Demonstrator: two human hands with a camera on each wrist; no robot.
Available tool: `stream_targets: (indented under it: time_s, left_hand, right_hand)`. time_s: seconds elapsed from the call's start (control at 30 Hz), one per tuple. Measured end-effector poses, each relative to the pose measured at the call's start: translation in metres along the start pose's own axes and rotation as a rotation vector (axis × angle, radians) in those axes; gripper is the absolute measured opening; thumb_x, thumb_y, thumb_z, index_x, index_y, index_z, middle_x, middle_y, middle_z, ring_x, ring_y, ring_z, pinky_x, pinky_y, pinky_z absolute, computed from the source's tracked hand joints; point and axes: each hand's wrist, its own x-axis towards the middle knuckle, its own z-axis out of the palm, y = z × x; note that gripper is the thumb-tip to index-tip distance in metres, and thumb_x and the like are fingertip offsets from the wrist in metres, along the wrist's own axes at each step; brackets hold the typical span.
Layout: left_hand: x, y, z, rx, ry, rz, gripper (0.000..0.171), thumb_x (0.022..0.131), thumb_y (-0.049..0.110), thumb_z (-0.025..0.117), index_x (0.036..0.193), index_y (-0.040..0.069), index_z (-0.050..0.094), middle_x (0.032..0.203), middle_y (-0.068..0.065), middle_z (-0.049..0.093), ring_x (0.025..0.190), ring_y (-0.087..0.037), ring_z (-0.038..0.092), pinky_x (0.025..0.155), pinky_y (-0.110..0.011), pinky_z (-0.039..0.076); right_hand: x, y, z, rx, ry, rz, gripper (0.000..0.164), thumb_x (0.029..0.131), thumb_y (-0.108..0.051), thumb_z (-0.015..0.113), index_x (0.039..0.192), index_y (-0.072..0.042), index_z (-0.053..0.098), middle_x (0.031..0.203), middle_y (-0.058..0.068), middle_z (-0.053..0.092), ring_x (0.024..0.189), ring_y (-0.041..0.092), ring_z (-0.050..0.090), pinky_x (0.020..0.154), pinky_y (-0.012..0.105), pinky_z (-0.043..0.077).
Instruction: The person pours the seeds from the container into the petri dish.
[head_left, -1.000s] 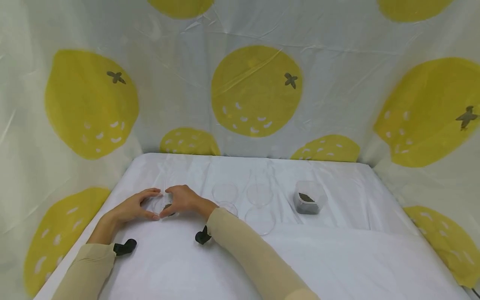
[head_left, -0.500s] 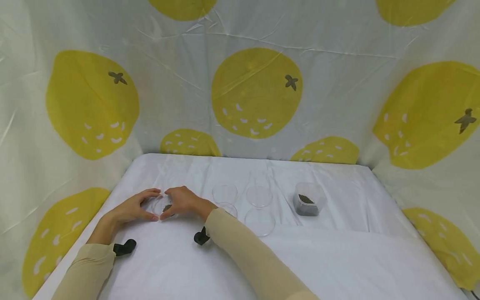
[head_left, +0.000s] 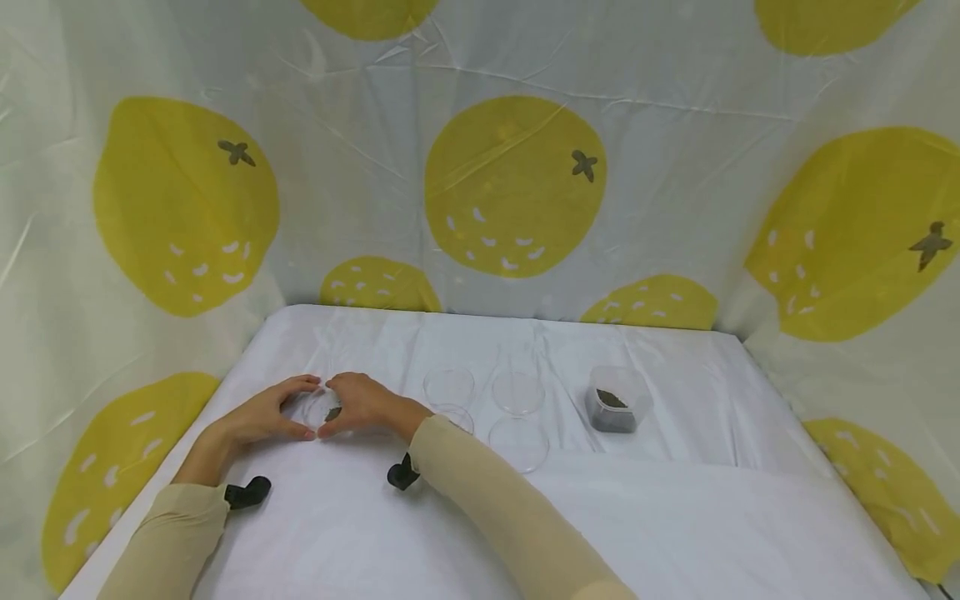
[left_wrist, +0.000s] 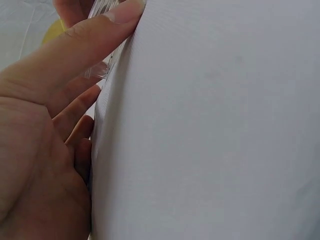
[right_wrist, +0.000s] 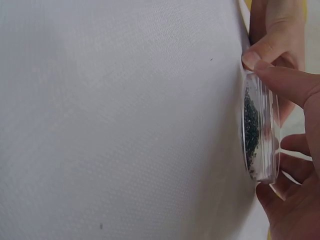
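While both hands were busy at the left side of the table, the head view had the left hand (head_left: pixel 258 417) and right hand (head_left: pixel 363 402) facing each other around a clear round dish (head_left: pixel 320 407), thumbs nearest the wearer and almost meeting. Pretty snug hold, fingers and thumbs curved round the rim from either side. Some dark grains (head_left: pixel 333 413) showed by the right thumb. Just right of that hand were four more clear round pieces (head_left: pixel 518 392), kinda grouped in two columns, one partly behind the right sleeve (head_left: pixel 487 492); couldn't tell if they were lids or bases. Further right stood a clear squarish tub (head_left: pixel 615 422) with more dark stuff in it, all on a white cloth (head_left: pixel 675 525) in front of a lemon-print curtain (head_left: pixel 360 167).

Over on the left wrist view, the left thumb lay across the dish's clear edge, with the fingers bent on the far side. Most of the dish was cut off at the top there.

Right wrist view was the best one tbh: dish seen edge-on right by the cloth, a few clear rims layered together, grains spread along the cloth side. The right hand gripped it between thumb and fingers, its thumb tip right up against the left thumb.
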Motion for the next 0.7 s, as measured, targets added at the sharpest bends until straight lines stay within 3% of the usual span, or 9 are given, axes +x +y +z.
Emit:
stream_targets:
  time_s: [0.07,0.2,0.27,0.4,0.43,0.7]
  left_hand:
    - [-0.001,-0.001,0.000,0.003,0.002,-0.004,0.076,0.065,0.026,0.085,0.129,0.008,0.049,0.144,-0.011,0.032,0.131,-0.032,0.024,0.100,-0.038,0.023]
    - [-0.002,-0.002,0.000,0.000,0.002,-0.008,0.081,0.064,0.026,0.085,0.132,0.007,0.046,0.144,-0.012,0.033,0.131,-0.033,0.023,0.101,-0.039,0.022]
    - [-0.002,-0.002,0.000,0.005,-0.002,-0.006,0.082,0.064,0.026,0.085,0.133,0.007,0.045,0.144,-0.013,0.032,0.131,-0.034,0.023,0.101,-0.048,0.021]
    - [-0.002,-0.002,-0.002,0.039,-0.014,-0.021,0.083,0.064,0.030,0.085,0.134,0.010,0.044,0.144,-0.012,0.032,0.131,-0.034,0.022,0.102,-0.050,0.020]
    - [-0.001,-0.001,-0.003,0.045,-0.021,-0.026,0.084,0.065,0.030,0.085,0.135,0.010,0.044,0.145,-0.012,0.031,0.131,-0.035,0.021,0.100,-0.057,0.018]
    - [-0.004,0.014,-0.014,0.084,-0.067,-0.067,0.087,0.066,0.031,0.084,0.138,0.008,0.041,0.142,-0.018,0.034,0.129,-0.041,0.027,0.100,-0.059,0.021]
  right_hand:
    - [0.000,-0.001,-0.001,-0.020,-0.006,-0.017,0.084,0.073,-0.060,0.067,0.139,-0.014,0.041,0.137,-0.005,0.042,0.127,0.008,0.035,0.103,0.022,0.026]
    - [-0.001,-0.003,-0.001,-0.019,-0.009,-0.013,0.086,0.072,-0.061,0.067,0.140,-0.016,0.040,0.139,-0.006,0.041,0.127,0.008,0.034,0.103,0.023,0.027]
    - [-0.003,-0.003,-0.001,-0.004,-0.004,-0.007,0.088,0.071,-0.062,0.068,0.140,-0.017,0.040,0.139,-0.007,0.040,0.127,0.008,0.034,0.102,0.023,0.027]
    - [-0.005,-0.002,-0.005,0.023,0.003,-0.009,0.091,0.070,-0.062,0.069,0.142,-0.017,0.037,0.139,-0.008,0.039,0.127,0.007,0.033,0.103,0.023,0.026]
    - [-0.005,-0.001,-0.006,0.030,0.004,-0.013,0.091,0.069,-0.062,0.069,0.142,-0.017,0.037,0.139,-0.008,0.039,0.127,0.007,0.033,0.103,0.023,0.026]
    - [-0.011,0.008,-0.016,0.115,0.024,-0.015,0.093,0.069,-0.060,0.071,0.143,-0.017,0.035,0.139,-0.010,0.040,0.127,0.005,0.034,0.102,0.023,0.027]
